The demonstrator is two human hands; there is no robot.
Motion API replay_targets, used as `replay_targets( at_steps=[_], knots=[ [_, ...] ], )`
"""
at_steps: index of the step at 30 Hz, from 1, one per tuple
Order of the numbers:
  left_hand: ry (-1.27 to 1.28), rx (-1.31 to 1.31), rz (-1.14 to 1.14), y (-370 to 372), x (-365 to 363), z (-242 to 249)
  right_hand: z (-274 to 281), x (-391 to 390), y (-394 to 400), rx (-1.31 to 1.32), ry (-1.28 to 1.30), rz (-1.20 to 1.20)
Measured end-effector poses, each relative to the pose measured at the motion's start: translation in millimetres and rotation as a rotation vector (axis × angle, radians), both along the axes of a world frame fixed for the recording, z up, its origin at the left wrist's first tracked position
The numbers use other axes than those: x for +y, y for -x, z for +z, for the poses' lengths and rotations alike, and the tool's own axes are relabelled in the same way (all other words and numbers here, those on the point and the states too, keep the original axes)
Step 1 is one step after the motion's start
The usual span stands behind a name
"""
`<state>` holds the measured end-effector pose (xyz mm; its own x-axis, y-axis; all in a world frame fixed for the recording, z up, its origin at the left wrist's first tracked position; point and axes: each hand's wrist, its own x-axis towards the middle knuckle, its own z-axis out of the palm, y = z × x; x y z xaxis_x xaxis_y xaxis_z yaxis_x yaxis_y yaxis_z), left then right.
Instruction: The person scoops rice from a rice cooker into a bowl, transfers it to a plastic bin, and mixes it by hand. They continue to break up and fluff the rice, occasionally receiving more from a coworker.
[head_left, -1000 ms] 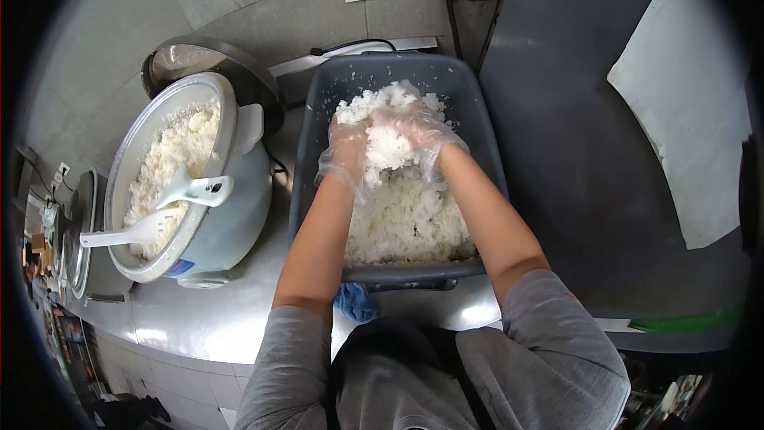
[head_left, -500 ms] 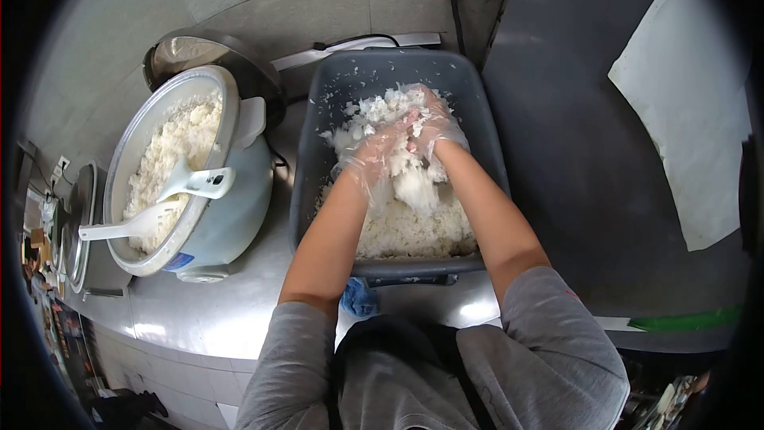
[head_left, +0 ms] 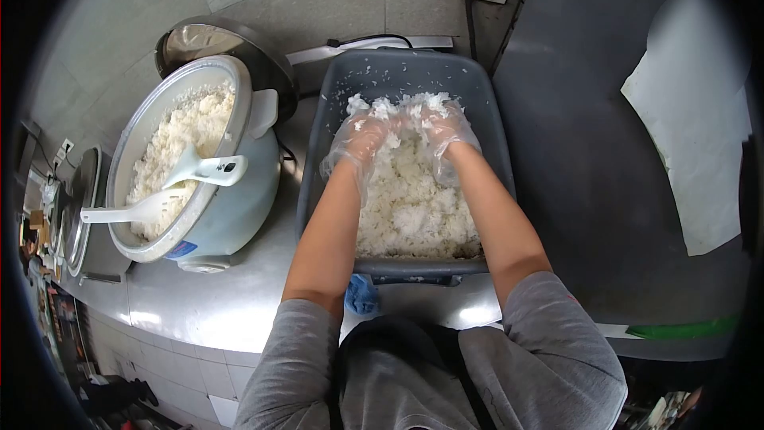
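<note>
Steel counter (head_left: 231, 302) beneath our grip; grey tub (head_left: 414, 268) upon it. Rice (head_left: 418, 211): inside the tub, below and between our gloved left hand (head_left: 364, 135) and right hand (head_left: 446, 122), clumps on both. Grip: partly hidden by rice; how far each hand closes, we cannot tell. White sheet (head_left: 696, 135), well right: top blurred. Side walls (head_left: 495, 139): just beside our hands; gap ahead to the far wall (head_left: 382, 72).
</note>
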<state>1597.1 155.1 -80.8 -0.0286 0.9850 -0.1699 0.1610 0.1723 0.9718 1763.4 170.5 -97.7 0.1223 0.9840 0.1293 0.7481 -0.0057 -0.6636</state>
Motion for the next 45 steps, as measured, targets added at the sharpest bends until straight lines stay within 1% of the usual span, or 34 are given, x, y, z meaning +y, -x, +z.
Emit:
replay_targets(
  at_steps=[1,2,4,5,8,9,11,12,13,15,18,19,21,22,23,24,26,27,28,29,30,32,34,36,38,39,42,43,45],
  knots=[
    [-0.042,0.092,-0.016,-1,1,-3,0,1,-3,0.089,0.068,0.011],
    [-0.006,0.118,-0.113,3,2,-3,0,2,-6,0.178,0.136,0.022],
    [0.066,0.169,-0.309,15,3,-3,-1,0,-21,0.172,0.134,0.182],
    [0.049,0.344,-0.344,15,1,-4,-1,-1,-28,0.168,0.132,0.263],
    [-0.008,0.873,-0.437,16,-3,-8,-10,-6,-40,0.089,0.409,-0.128],
    [0.07,0.873,-0.559,16,0,-8,-19,-2,-43,0.049,0.535,-0.142],
    [0.048,0.908,-0.577,12,-9,-12,-42,5,-52,0.008,0.625,0.281],
    [0.037,0.926,-0.587,10,-10,-16,-45,2,-49,0.123,0.65,0.328],
    [0.002,0.962,-0.58,5,12,-52,-47,-2,-46,0.239,0.681,0.371],
    [-0.055,0.814,-0.481,5,1,-41,-33,-21,-16,0.747,0.694,0.115],
    [-0.096,0.585,-0.396,11,-2,-27,2,-37,3,0.857,0.601,0.237],
    [-0.101,0.51,-0.382,12,-1,-26,13,-43,8,0.863,0.621,0.244],
    [-0.262,0.375,-0.391,6,9,-28,33,-45,13,0.875,0.647,0.257],
    [-0.345,0.306,-0.397,1,11,-29,32,-42,13,0.917,0.583,0.322],
    [-0.384,0.196,-0.395,-1,6,-20,29,-36,13,0.956,0.518,0.387],
    [-0.421,0.206,-0.38,-4,-1,-8,23,-27,13,0.992,0.452,0.452],
    [-0.492,0.224,-0.347,-11,-16,15,5,-8,19,0.994,0.353,0.114],
    [-0.522,0.249,-0.278,-18,-25,20,22,-19,23,1.026,0.268,0.073],
    [-0.488,0.252,-0.255,-24,-30,24,32,-25,24,1.055,0.18,0.034],
    [-0.455,0.256,-0.23,-27,-34,28,29,-17,19,1.029,0.101,0.011],
    [-0.423,0.263,-0.201,-30,-38,33,28,-13,12,1.16,0.143,-0.013],
    [-0.449,0.269,-0.22,-34,-45,40,26,-6,2,1.424,0.249,-0.037],
    [-0.46,0.246,-0.234,-36,-46,37,13,2,-17,1.399,0.163,0.086],
    [-0.439,0.363,-0.185,-36,-49,38,8,6,-26,1.498,0.289,0.19],
    [-0.397,0.289,-0.074,-36,-45,36,30,-1,-6,1.253,0.158,-0.098],
    [-0.381,0.247,-0.029,-32,-43,37,28,-1,5,1.351,0.092,-0.117],
    [-0.128,0.069,-0.121,-13,-27,29,26,-18,32,1.524,0.184,-0.017],
    [-0.201,0.191,0.156,-22,-28,24,18,-19,39,1.501,0.23,0.073],
    [-0.017,0.173,0.178,-11,-26,25,36,-45,65,1.121,0.148,0.084]
  ],
)
